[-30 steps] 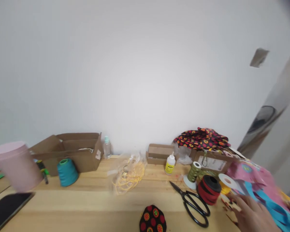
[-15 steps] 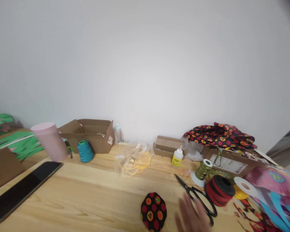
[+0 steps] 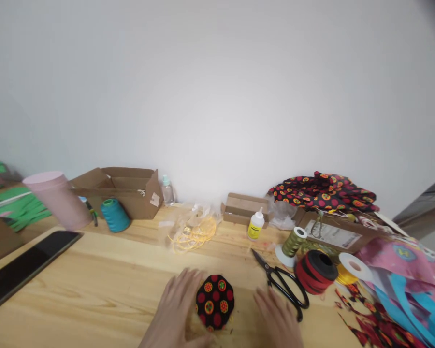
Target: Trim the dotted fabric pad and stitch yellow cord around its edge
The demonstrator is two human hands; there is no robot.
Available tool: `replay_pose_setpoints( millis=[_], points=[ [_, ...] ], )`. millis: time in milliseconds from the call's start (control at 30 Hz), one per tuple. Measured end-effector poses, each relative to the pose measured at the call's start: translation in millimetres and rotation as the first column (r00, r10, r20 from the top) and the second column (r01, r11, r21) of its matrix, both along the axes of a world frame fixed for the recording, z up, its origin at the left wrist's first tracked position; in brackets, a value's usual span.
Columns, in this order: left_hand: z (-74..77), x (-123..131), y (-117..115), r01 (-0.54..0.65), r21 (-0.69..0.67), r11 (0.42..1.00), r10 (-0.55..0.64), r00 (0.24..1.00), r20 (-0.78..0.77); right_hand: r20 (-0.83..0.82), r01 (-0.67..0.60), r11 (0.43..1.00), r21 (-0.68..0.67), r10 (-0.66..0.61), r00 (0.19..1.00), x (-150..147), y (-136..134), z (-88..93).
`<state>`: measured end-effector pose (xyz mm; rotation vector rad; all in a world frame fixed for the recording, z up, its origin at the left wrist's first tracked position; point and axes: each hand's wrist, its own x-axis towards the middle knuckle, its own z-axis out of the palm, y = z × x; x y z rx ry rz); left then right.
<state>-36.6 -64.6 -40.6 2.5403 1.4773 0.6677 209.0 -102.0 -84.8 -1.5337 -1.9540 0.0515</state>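
Left hand (image 3: 176, 307) low over the table (image 3: 94, 299), fingers stretched out and close together, tips right by the left edge of a roundish patch (image 3: 215, 302) of black cloth printed with red dots and flower-like rings; from my end I cannot tell whether they touch it. Its thumb points toward the patch's near edge. Patch lies on the bare wood between both hands, a wisp of yellow thread (image 3: 232, 319) at its lower right. Right hand (image 3: 278, 316), blurred, shows me fingers extended and slightly spread, apart from the patch and close by the handles of black scissors (image 3: 268, 269). Beyond those I log an upright glue bottle (image 3: 254, 227) with a yellow label, a small cardboard box (image 3: 239, 208) behind it, and a clear plastic bag (image 3: 194, 234) with yellow cord to its left. Right of the scissors: a red and black roll (image 3: 311, 271), then cloth scraps (image 3: 380, 324). Farther back, a heap of similarly printed cloth (image 3: 322, 191). Off to the left I note a teal thread cone (image 3: 115, 215) before a larger cardboard box (image 3: 136, 205), a pink canister (image 3: 60, 203), and a dark phone (image 3: 25, 270) lying flat.
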Motion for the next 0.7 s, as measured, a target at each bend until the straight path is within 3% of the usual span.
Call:
replay_pose_setpoints(
  millis=[67,167,267,367,467,567,633,700],
  points=[
    [-7.7,-1.0,-3.3,-0.040,0.047,0.998,0.041,0.998,-0.040,0.079,-0.142,0.988,-0.064,0.147,0.986,-10.1,15.1,3.1],
    [-12.9,4.8,-11.5,-0.058,0.102,0.993,0.064,0.997,-0.049,0.061,-0.223,0.958,-0.180,0.237,0.970,-30.0,27.6,16.6],
    [-16.2,10.1,-18.2,-0.062,0.113,0.992,0.066,0.997,-0.030,-0.084,-0.190,0.963,-0.190,0.177,0.981,-42.3,29.5,24.8],
    [-20.9,11.9,-23.2,-0.064,0.112,0.992,0.064,0.998,0.003,-0.311,-0.139,0.977,-0.165,0.082,0.947,-44.1,27.9,20.9],
    [-24.1,11.3,-26.1,-0.063,0.085,0.994,0.059,0.997,0.045,-0.577,-0.180,0.967,-0.179,0.045,0.816,-43.0,26.2,15.9],
    [-25.2,9.6,-25.7,-0.048,0.050,0.998,0.044,0.996,0.080,-0.801,-0.278,0.942,-0.189,0.016,0.598,-45.1,24.6,19.9],
    [-25.2,8.6,-24.6,-0.032,0.037,0.999,0.028,0.995,0.097,-0.889,-0.316,0.933,-0.172,-0.009,0.458,-48.1,24.6,25.9],
    [-24.5,8.7,-24.8,-0.010,0.029,1.000,0.006,0.994,0.111,-0.925,-0.305,0.938,-0.163,-0.038,0.378,-50.9,25.9,30.7]
  ],
)
